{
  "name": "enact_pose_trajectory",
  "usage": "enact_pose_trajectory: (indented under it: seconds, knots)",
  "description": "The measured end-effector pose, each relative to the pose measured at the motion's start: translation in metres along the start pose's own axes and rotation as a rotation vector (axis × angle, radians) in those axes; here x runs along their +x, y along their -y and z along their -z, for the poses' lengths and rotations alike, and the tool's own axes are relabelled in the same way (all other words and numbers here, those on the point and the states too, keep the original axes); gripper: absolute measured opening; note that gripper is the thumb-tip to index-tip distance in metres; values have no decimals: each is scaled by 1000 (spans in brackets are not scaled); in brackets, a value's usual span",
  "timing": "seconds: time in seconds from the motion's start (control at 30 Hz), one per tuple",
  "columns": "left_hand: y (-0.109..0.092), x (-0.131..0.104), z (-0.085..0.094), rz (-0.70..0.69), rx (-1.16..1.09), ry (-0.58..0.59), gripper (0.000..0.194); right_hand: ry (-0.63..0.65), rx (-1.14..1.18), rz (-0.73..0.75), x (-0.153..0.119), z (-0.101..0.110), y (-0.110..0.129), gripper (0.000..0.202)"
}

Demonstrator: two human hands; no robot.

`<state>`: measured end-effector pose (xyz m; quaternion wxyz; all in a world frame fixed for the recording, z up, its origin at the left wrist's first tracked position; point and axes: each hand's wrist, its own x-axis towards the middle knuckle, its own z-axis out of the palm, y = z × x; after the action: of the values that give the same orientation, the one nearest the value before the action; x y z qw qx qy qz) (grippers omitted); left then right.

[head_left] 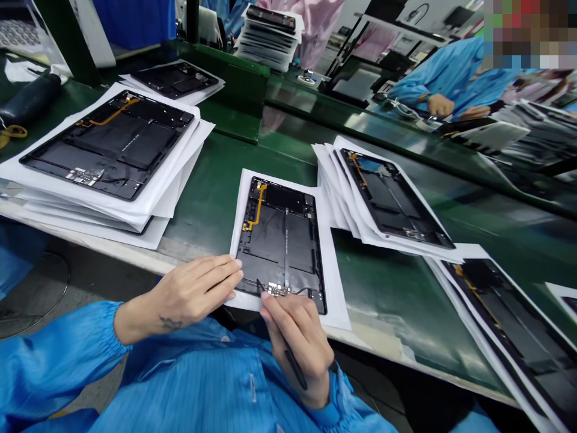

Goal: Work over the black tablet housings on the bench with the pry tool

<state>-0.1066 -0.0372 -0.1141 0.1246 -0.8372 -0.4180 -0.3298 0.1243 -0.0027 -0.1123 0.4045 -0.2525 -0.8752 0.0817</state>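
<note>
A black tablet housing (pixel 297 240) with an orange flex cable (pixel 258 207) lies on a white sheet (pixel 336 288) in front of me. My left hand (pixel 198 288) rests at its lower left edge, fingers together, with their tips on the rim. What is under those fingertips, if anything, is hidden. My right hand (pixel 300 337) is closed around a thin dark pen-like tool (pixel 295 368). The tool's tip is over the bottom of the housing, beside a small circuit board (pixel 278 289).
Housings are stacked with white sheets at the left (pixel 112 144) and the right (pixel 396 198). Another stack (pixel 518 325) stands at the lower right. A dark bottle-like object (pixel 31 99) lies far left. Across the green bench (pixel 207 180), a person's hands (pixel 439 106) are at work.
</note>
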Motion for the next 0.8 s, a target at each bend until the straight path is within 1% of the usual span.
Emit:
enact_pose_trajectory:
  seconds: [0.13,0.2,0.27,0.4,0.47,0.6,0.8]
  knots:
    - [-3,2,1,14,10,10,24,-31,-33,-55,-5,10,-5,41]
    - [-5,3,2,24,14,17,25,-52,-1,-96,-6,15,-6,42]
    - [-6,3,2,35,9,16,25,-46,48,-91,-4,16,-5,40]
    - [-7,3,3,49,-13,5,27,52,80,35,6,6,1,32]
    - [-7,3,4,51,-15,6,28,62,49,68,9,0,3,31]
    - [-6,2,4,56,-9,15,28,6,-15,45,8,-4,2,33]
    - [-6,3,4,66,-6,28,26,-35,-65,-43,-3,4,0,33]
